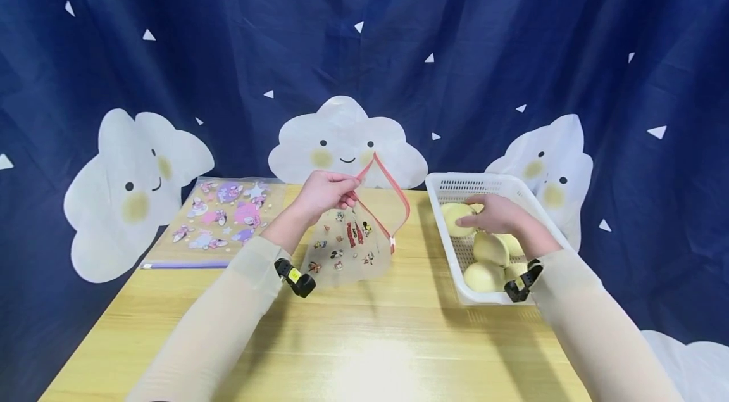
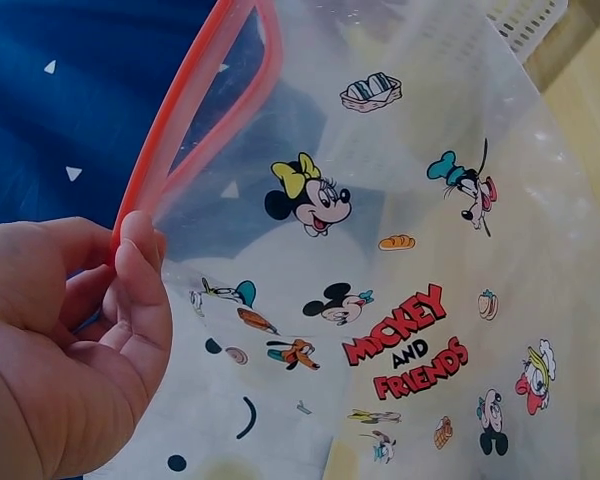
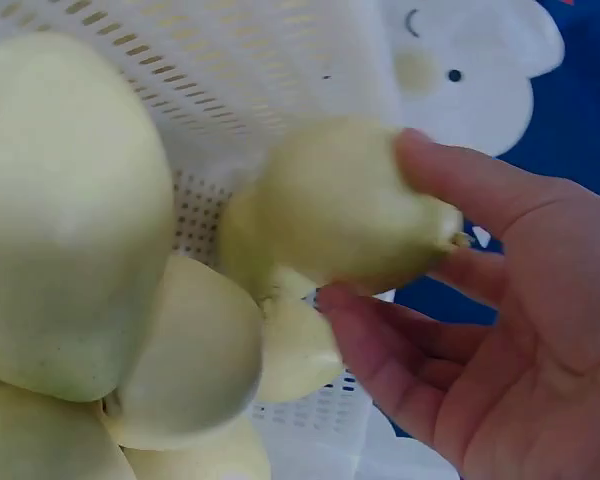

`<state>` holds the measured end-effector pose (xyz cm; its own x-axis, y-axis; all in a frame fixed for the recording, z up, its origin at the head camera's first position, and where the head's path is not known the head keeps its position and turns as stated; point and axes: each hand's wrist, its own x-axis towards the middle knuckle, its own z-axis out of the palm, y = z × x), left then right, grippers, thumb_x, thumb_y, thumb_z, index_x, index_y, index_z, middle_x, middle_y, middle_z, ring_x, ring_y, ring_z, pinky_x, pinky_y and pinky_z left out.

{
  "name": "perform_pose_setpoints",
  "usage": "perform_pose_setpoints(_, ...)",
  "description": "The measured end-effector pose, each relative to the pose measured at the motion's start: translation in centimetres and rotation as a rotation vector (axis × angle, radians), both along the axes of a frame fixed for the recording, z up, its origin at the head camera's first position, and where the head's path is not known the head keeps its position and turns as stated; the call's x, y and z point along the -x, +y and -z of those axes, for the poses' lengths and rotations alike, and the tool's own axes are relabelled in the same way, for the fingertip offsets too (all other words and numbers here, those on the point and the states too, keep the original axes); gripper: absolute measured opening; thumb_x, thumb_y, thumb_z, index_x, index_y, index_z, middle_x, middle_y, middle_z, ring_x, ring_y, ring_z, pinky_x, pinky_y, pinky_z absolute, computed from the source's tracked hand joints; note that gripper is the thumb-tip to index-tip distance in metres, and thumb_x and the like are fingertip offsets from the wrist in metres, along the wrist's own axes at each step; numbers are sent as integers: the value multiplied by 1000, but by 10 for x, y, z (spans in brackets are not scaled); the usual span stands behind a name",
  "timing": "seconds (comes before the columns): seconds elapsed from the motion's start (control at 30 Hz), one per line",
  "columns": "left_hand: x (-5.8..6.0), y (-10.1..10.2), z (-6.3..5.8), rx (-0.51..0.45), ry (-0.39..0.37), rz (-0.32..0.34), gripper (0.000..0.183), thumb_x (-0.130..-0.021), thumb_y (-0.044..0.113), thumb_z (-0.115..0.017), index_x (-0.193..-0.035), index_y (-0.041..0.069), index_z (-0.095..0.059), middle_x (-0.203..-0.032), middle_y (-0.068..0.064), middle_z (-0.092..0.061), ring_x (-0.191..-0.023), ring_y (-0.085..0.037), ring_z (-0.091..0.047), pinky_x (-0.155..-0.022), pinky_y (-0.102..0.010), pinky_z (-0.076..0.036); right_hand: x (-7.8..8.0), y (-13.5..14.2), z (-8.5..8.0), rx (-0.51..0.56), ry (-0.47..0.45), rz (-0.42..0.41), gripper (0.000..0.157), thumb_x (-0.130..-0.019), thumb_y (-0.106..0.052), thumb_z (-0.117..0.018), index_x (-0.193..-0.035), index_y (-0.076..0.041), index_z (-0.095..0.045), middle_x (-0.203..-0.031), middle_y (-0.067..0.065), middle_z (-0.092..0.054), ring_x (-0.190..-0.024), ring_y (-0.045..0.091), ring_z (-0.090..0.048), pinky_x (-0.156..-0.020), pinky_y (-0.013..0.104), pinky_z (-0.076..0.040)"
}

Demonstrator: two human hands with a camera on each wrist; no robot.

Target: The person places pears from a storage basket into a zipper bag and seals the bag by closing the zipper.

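Observation:
My left hand [image 1: 330, 192] pinches the red zip edge [image 2: 170, 110] of a clear zip bag [image 1: 347, 250] printed with cartoon characters. The bag's mouth gapes in a diamond shape, and a white slider hangs at its lower right corner. Over at the right, my right hand [image 1: 501, 215] reaches into a white plastic basket [image 1: 444, 256]. Its thumb and fingers grip a pale yellow-green melon [image 3: 345, 205], slightly blurred in the right wrist view. Several more pale melons [image 3: 195, 350] lie in the basket beside and below it.
A second clear zip bag [image 1: 219, 218], with pink and purple prints and a purple zip, lies flat at the table's left. Behind the wooden table [image 1: 353, 320] hangs a dark blue curtain [image 1: 342, 60] with cloud prints. The basket's raised rim surrounds the melons.

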<state>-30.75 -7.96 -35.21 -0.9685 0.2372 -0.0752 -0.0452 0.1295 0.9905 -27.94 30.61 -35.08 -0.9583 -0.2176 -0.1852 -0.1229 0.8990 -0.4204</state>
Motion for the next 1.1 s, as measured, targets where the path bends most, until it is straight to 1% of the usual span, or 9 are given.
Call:
perform_pose_setpoints(0.1, 0, 1, -1, -7, 4, -8, 29, -109, 13, -70, -130, -6, -76, -79, -3, -75, -65, -7, -70, -64, -18, -60, -1, 4, -2, 155, -1, 93, 83, -104, -45, -76, -163, 5, -44, -101, 15, -78, -86, 22, -75, -88, 37, -59)
perform_pose_setpoints(0.17, 0, 1, -2, -11, 6, -9, 29, -108, 12, -70, -130, -6, -76, -80, -4, -76, -64, -6, -69, -64, -18, -60, -2, 4, -4, 259, -5, 145, 85, -105, -43, -75, -165, 5, -39, -90, 7, -74, -81, 14, -71, -83, 29, -56)
perform_pose_setpoints(0.27, 1, 3, -2, -13, 9, -6, 29, -108, 12, -70, -130, -7, -75, -81, -5, -76, -65, -6, -70, -67, -20, -63, -4, 1, -6, 402, 3, 197, 85, -105, -43, -75, -166, 4, -38, -97, 3, -74, -82, 8, -70, -83, 25, -59)
perform_pose_setpoints(0.43, 2, 5, -3, -14, 9, -5, 29, -108, 13, -69, -130, -7, -75, -78, -2, -75, -65, -6, -70, -70, -21, -64, -8, -14, -15, 584, 20, 208, 80, -106, -41, -74, -167, -2, -41, -126, 15, -72, -88, 5, -73, -86, 22, -63)
perform_pose_setpoints(0.53, 2, 7, -5, -15, 14, -16, 29, -108, 13, -70, -129, -6, -76, -77, -1, -74, -65, -6, -70, -69, -20, -63, -11, -25, -23, 654, 16, 195, 77, -106, -42, -73, -167, -6, -43, -134, 20, -69, -90, 5, -74, -88, 21, -63)
perform_pose_setpoints(0.7, 0, 11, -10, -16, 26, -45, 28, -108, 13, -69, -127, -6, -77, -77, -1, -74, -66, -6, -71, -66, -17, -62, -18, -43, -35, 726, 4, 159, 73, -106, -40, -74, -166, -8, -46, -130, 14, -70, -92, 6, -77, -91, 22, -63)
perform_pose_setpoints(0.87, 0, 15, -15, -10, 28, -74, 29, -109, 13, -68, -130, -5, -76, -79, -2, -75, -66, -6, -72, -68, -19, -63, -24, -63, -46, 761, 14, 105, 65, -105, -36, -75, -161, -10, -52, -122, 10, -73, -93, 11, -77, -92, 25, -64)
perform_pose_setpoints(0.97, 0, 17, -16, -17, 22, -85, 30, -109, 13, -68, -131, -5, -75, -79, -3, -74, -65, -6, -72, -70, -20, -64, -26, -74, -51, 746, 24, 82, 62, -104, -35, -77, -159, -13, -56, -120, 9, -74, -93, 13, -77, -94, 29, -65)
perform_pose_setpoints(1.1, 0, 20, -17, -21, 14, -85, 31, -109, 13, -68, -132, -6, -74, -79, -3, -74, -66, -6, -72, -70, -20, -64, -27, -85, -53, 675, 36, 61, 63, -102, -37, -80, -158, -18, -58, -117, 8, -75, -94, 19, -74, -94, 32, -63)
